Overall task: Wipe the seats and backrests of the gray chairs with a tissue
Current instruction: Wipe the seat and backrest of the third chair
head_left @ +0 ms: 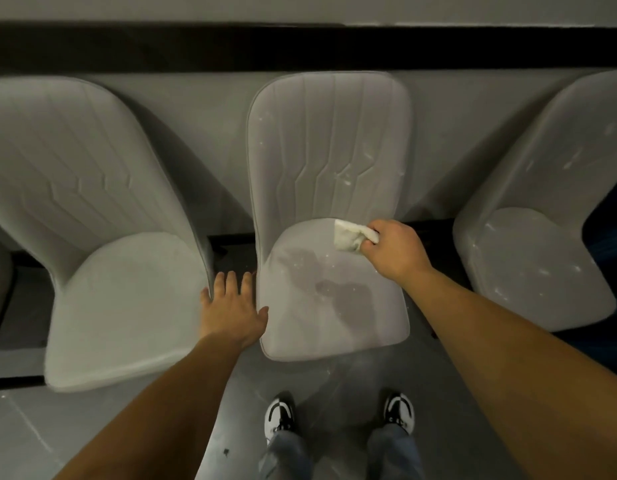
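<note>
At the left of the frame stands a gray chair (103, 237), its ribbed backrest leaning toward the wall and its seat reaching down to the lower left. Just right of that seat, in the gap between two chairs, the left hand (232, 311) lies with its fingers (231, 282) straight and spread, holding nothing; its thumb touches the left edge of the middle chair (329, 188), and the little finger side lies against the left chair's seat edge. The middle chair fills the centre of the frame, with white specks on its backrest and darker patches on its seat. At the back right corner of that seat, where seat meets backrest, the tissue (352, 235) lies crumpled on the fabric, pinched in the curled fingers of the right hand (395, 249). At the right of the frame a third chair (542, 216) stands turned at an angle, also flecked with white. Along the bottom centre, two black and white shoes (281, 415) stand on the gray floor (40, 438).
</note>
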A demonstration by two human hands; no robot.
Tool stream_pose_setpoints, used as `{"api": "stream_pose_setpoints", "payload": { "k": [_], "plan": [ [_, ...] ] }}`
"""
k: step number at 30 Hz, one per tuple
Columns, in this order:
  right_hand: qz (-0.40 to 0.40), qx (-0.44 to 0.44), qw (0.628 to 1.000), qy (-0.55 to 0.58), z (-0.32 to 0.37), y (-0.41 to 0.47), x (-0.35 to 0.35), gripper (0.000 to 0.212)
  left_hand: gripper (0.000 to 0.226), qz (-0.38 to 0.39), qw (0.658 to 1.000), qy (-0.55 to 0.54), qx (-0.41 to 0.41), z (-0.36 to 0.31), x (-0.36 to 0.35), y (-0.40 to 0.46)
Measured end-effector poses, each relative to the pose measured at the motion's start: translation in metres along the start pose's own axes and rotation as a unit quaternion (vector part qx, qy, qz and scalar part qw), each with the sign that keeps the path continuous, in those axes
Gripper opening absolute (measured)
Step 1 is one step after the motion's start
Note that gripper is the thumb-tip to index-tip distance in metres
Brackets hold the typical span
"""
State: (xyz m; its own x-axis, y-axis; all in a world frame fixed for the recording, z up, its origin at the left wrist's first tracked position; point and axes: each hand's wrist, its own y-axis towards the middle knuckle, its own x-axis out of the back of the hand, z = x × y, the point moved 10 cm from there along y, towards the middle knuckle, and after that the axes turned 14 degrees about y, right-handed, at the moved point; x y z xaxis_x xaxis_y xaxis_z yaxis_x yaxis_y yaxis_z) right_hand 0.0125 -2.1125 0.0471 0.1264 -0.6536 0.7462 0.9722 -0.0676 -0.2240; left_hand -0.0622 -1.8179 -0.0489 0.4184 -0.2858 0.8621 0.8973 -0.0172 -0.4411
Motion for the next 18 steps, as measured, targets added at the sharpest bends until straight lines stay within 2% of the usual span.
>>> {"api": "stream_pose_setpoints", "payload": {
  "k": [4,8,10,11,13,15,16,18],
  "plan": [
    [-0.006,0.029,0.999,-0.019,-0.023,0.042,-0.013,0.01,0.082,-0.002,0.999,-0.03,0.042,-0.013,-0.033,0.037],
    [-0.07,0.067,0.995,-0.03,-0.049,0.086,-0.026,0.015,0.084,0.007,0.995,-0.063,0.08,-0.036,-0.084,0.067],
    [-0.073,0.089,0.992,-0.044,-0.063,0.101,-0.049,0.022,0.085,0.004,0.99,-0.09,0.109,-0.048,-0.112,0.079],
    [-0.045,0.098,0.993,-0.051,-0.072,0.109,-0.07,0.027,0.086,0.001,0.987,-0.103,0.123,-0.053,-0.126,0.084],
    [0.093,0.09,0.986,-0.101,-0.1,0.117,-0.134,0.041,0.087,-0.001,0.982,-0.117,0.146,-0.062,-0.153,0.095],
    [0.234,0.08,0.947,-0.204,-0.138,0.108,-0.202,0.055,0.087,0.004,0.976,-0.135,0.169,-0.07,-0.183,0.105],
    [0.25,0.092,0.935,-0.234,-0.154,0.103,-0.226,0.059,0.087,0.01,0.971,-0.149,0.185,-0.074,-0.2,0.109],
    [0.2,0.141,0.942,-0.231,-0.17,0.1,-0.248,0.063,0.087,0.014,0.958,-0.188,0.218,-0.086,-0.228,0.116]
  ]
}}
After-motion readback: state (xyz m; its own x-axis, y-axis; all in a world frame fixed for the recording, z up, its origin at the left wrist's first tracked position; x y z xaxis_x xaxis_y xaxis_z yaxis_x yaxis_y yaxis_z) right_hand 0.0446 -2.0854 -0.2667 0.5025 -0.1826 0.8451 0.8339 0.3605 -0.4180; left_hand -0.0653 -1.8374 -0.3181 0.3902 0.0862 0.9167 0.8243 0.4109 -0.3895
